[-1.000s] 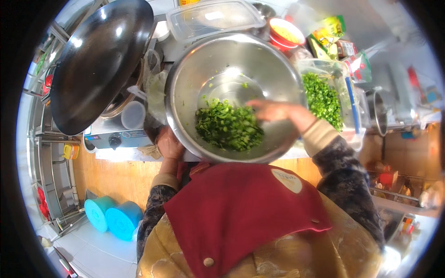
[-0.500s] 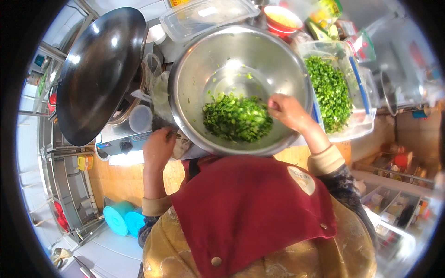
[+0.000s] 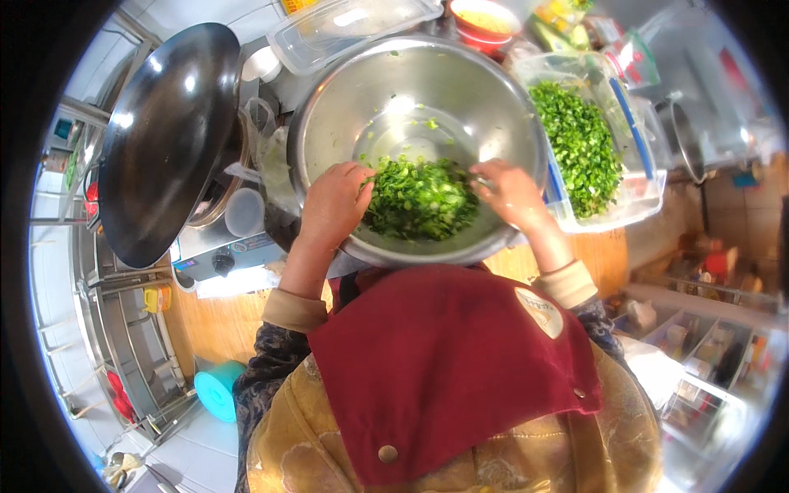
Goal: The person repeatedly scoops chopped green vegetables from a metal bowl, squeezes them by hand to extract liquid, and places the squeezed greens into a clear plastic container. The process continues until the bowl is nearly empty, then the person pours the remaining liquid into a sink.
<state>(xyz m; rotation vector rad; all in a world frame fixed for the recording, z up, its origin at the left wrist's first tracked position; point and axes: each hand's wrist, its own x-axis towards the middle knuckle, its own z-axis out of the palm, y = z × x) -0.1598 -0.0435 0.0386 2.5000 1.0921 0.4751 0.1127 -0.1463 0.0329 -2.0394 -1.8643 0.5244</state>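
A large steel bowl (image 3: 501, 99) stands in front of me with a heap of chopped green herbs (image 3: 419, 201) in its near part. My left hand (image 3: 335, 201) reaches over the bowl's left rim, its fingers curved at the left edge of the heap. On the opposite side, my right hand (image 3: 508, 193) is inside the bowl by the heap's right edge, fingers bent and apart from the thumb. Neither hand visibly grips anything, though some fingertips are hard to make out. Several green bits cling to the bowl's inner wall and base.
To the right stands a clear plastic box (image 3: 637, 209) holding more chopped greens. A dark wok (image 3: 168, 140) is tilted at the left, above a stove (image 3: 230, 256). Behind the bowl are a clear lid (image 3: 349, 29) and a red bowl (image 3: 485, 37). A turquoise bucket (image 3: 218, 390) is lower left.
My left hand has come up from beside the bowl's lower left and over its rim to the greens. My right hand's fingers have opened from a closed shape beside the heap.
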